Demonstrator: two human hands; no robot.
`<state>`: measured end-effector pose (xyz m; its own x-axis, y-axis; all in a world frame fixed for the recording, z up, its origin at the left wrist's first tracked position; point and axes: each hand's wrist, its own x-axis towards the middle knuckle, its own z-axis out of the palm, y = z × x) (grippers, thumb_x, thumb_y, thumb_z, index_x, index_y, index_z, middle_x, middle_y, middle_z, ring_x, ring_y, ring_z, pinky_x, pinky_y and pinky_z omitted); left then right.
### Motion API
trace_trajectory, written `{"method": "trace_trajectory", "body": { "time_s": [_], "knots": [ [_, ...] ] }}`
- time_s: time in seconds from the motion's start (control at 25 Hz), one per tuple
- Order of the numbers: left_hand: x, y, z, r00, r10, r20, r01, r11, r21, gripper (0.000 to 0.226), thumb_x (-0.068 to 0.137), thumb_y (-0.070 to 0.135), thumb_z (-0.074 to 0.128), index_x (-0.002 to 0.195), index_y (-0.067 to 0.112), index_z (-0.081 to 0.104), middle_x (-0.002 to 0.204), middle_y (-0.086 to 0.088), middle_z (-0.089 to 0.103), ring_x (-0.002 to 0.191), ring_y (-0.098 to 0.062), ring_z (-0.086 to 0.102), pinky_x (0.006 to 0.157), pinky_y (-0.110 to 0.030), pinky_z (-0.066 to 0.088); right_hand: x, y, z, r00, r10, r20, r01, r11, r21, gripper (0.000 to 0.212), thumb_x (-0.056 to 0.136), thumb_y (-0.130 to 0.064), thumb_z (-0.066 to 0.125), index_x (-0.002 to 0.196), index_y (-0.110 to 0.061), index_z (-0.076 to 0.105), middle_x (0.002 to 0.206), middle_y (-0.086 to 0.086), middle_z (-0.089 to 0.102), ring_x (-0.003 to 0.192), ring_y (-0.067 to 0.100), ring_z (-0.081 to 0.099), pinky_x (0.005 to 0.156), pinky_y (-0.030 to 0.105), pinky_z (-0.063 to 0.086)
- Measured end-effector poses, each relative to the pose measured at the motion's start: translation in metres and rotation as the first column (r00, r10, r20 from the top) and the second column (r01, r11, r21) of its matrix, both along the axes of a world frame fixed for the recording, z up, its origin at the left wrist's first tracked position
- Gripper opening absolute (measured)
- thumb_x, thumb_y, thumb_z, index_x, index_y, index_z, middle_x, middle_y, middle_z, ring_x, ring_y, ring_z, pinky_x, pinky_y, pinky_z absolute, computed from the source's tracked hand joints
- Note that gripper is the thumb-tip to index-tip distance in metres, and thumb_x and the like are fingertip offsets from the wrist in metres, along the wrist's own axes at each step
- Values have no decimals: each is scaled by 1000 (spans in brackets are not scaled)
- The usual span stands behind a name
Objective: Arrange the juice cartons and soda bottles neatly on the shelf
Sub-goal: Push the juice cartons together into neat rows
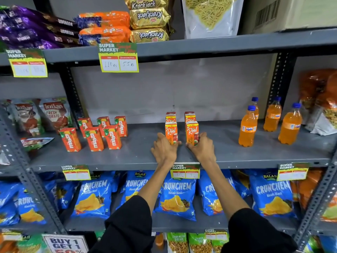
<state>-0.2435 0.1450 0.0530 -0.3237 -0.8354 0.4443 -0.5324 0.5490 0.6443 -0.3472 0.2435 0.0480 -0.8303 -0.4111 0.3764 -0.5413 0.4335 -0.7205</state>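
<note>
On the grey middle shelf (138, 157), my left hand (164, 150) grips the front left Real juice carton (171, 131) at its base. My right hand (201, 147) grips the front right Real carton (191, 132). Both cartons stand upright, with two more Real cartons (189, 116) right behind them. Several orange Maaza cartons (94, 138) stand in two loose rows at the shelf's left. Several orange Fanta bottles (248, 127) with blue caps stand spread apart at the right.
Ketchup pouches (52, 112) lean at the far left and snack bags (321, 99) at the far right. Biscuit packs (148, 21) fill the shelf above; blue Crunchem chip bags (176, 194) fill the one below. Price tags (185, 170) hang on the shelf edges.
</note>
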Motion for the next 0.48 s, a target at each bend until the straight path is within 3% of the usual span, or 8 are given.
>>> {"method": "trace_trajectory", "body": {
  "time_s": [0.36, 0.48],
  "knots": [
    [2, 2, 3, 999, -37, -16, 37, 999, 33, 70, 72, 60, 81, 110, 14, 44, 105, -9, 71, 102, -32, 68, 88, -51, 52, 1, 1, 1, 1000, 11, 14, -12, 1000, 9, 61, 78, -40, 81, 118, -11, 47, 115, 13, 68, 104, 30, 69, 79, 38, 56],
    [9, 14, 5, 988, -50, -144, 58, 997, 55, 77, 74, 58, 81, 121, 11, 43, 117, -11, 65, 114, -33, 61, 94, -53, 48, 4, 15, 1, 999, 50, 15, -48, 993, -108, 66, 77, -45, 81, 123, -12, 48, 117, 10, 68, 105, 25, 67, 80, 33, 54]
  ]
}}
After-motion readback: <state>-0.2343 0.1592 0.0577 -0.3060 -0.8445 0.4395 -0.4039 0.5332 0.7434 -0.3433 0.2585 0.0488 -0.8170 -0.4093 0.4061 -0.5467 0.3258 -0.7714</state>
